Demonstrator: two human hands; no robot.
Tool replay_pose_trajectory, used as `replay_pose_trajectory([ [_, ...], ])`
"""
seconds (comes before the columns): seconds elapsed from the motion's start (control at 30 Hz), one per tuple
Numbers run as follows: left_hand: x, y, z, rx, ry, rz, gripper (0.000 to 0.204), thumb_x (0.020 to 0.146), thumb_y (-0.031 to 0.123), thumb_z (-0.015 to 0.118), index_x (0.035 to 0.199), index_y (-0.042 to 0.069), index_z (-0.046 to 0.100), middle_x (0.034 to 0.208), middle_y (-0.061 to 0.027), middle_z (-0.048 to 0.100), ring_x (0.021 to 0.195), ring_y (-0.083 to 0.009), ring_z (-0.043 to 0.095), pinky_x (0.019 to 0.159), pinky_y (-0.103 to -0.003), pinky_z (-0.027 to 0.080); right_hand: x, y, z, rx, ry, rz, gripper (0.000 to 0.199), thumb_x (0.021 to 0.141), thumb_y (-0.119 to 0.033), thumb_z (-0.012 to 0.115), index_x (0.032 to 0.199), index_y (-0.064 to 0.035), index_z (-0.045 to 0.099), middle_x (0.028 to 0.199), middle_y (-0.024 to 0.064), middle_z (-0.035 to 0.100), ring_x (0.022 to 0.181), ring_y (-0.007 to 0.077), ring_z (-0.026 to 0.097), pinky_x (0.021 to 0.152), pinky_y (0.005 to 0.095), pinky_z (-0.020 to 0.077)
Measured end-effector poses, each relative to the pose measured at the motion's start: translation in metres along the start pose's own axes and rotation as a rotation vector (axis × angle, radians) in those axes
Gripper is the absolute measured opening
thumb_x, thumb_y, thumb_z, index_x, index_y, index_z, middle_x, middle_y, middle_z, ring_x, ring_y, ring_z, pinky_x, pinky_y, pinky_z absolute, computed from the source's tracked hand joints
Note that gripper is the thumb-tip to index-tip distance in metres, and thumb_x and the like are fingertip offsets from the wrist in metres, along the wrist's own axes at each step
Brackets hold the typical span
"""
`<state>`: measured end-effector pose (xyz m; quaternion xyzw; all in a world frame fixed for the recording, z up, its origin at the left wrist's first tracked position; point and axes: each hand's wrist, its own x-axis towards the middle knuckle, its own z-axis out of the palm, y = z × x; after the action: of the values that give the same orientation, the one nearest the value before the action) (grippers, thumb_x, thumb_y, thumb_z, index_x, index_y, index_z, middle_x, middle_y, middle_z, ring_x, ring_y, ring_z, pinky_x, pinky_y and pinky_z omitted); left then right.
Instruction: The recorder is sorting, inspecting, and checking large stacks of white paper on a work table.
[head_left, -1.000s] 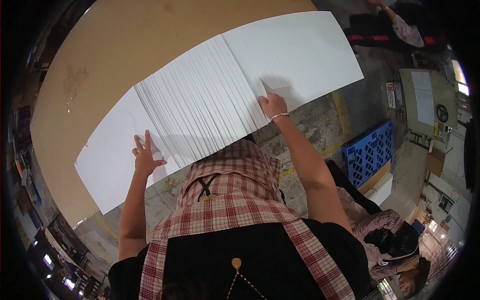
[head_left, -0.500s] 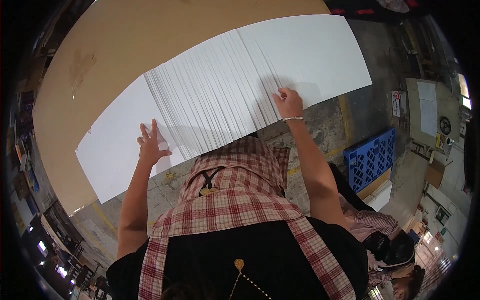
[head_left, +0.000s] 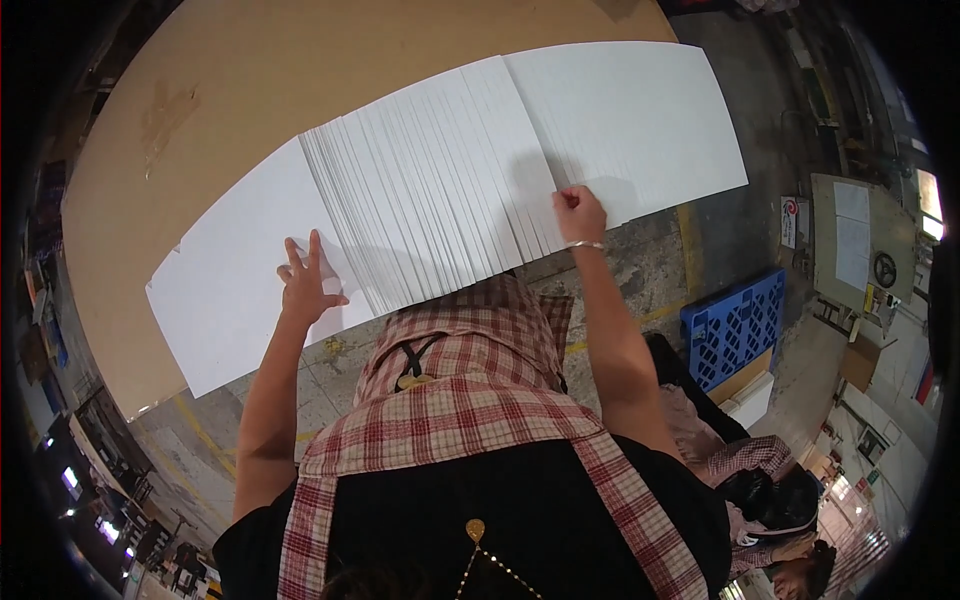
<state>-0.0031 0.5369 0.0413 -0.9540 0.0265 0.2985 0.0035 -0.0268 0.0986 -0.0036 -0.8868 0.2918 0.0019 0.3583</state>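
Note:
A row of white paper or card sheets (head_left: 430,185) lies overlapped like a fan along the near edge of the tan tabletop, with narrow strips showing in the middle. Flat on the left end sheet (head_left: 220,275), or just over it, is my left hand (head_left: 308,285) with its fingers spread. My right hand (head_left: 581,216) is closed, fingers curled, at the near right corner of the overlapped strips. It seems to pinch a sheet's edge there; the fingertips are partly hidden. To its right a wide white sheet (head_left: 650,120) extends to the row's end.
The tan table (head_left: 130,230) spreads beyond and left of the sheets. On the concrete floor at right stands a blue plastic pallet (head_left: 735,328), with white boards (head_left: 750,400) beside it. Another person (head_left: 765,490) is at lower right, behind my right arm.
My right hand has shifted slightly right and down, its fingers more tightly curled. The strips right of the middle now end at one sharper, raised edge. My left hand stays spread in nearly the same place.

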Motion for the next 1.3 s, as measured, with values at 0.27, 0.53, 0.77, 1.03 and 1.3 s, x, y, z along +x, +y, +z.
replay_pose_trajectory([
  [0.27,-0.003,0.012,-0.011,-0.011,0.002,0.016,0.136,0.045,0.024,0.091,0.146,0.031,-0.001,0.149,-0.0261,-0.001,0.118,-0.0598,0.031,0.080,-0.050,0.054,0.035,0.049,-0.015,0.331,-0.526,0.076,0.037,0.090,-0.036,0.058,0.096,-0.0007,0.068,0.060,-0.0045,0.053,0.053,0.0084,0.041,0.051,0.0288,0.0370],
  [0.53,-0.008,0.017,-0.010,-0.019,0.038,0.019,0.135,0.045,0.024,0.091,0.147,0.031,0.002,0.150,-0.0252,0.000,0.118,-0.0574,0.032,0.080,-0.051,0.054,0.034,0.028,-0.019,-0.079,-0.453,-0.019,0.045,0.082,-0.040,0.065,0.063,-0.0003,0.054,0.052,0.0071,0.046,0.050,0.0164,0.040,0.051,0.0339,0.0362],
  [0.77,-0.006,0.014,-0.005,-0.022,0.037,0.020,0.135,0.045,0.022,0.090,0.147,0.031,0.002,0.150,-0.0247,0.000,0.118,-0.0576,0.031,0.080,-0.052,0.053,0.027,0.019,-0.011,-0.192,-0.419,0.014,0.046,0.080,-0.041,0.064,0.063,0.0002,0.055,0.054,0.0132,0.051,0.051,0.0254,0.050,0.053,0.0401,0.0401],
  [1.03,-0.002,0.004,-0.004,-0.041,0.013,0.014,0.136,0.045,0.022,0.090,0.146,0.032,0.001,0.150,-0.0246,0.000,0.119,-0.0594,0.030,0.081,-0.053,0.053,0.018,0.014,-0.001,-0.265,-0.326,-0.075,0.046,0.081,-0.042,0.063,0.063,0.0002,0.055,0.060,0.0169,0.055,0.057,0.0305,0.054,0.055,0.0416,0.0413],
  [1.3,0.004,-0.003,0.000,-0.017,0.020,0.011,0.136,0.045,0.022,0.090,0.147,0.031,0.000,0.150,-0.0256,0.000,0.119,-0.0591,0.031,0.081,-0.053,0.052,0.011,-0.001,0.001,-0.157,-0.142,-0.062,0.034,0.078,-0.037,0.068,0.090,-0.0058,0.063,0.086,0.0121,0.065,0.083,0.0307,0.062,0.073,0.0425,0.0491],
])
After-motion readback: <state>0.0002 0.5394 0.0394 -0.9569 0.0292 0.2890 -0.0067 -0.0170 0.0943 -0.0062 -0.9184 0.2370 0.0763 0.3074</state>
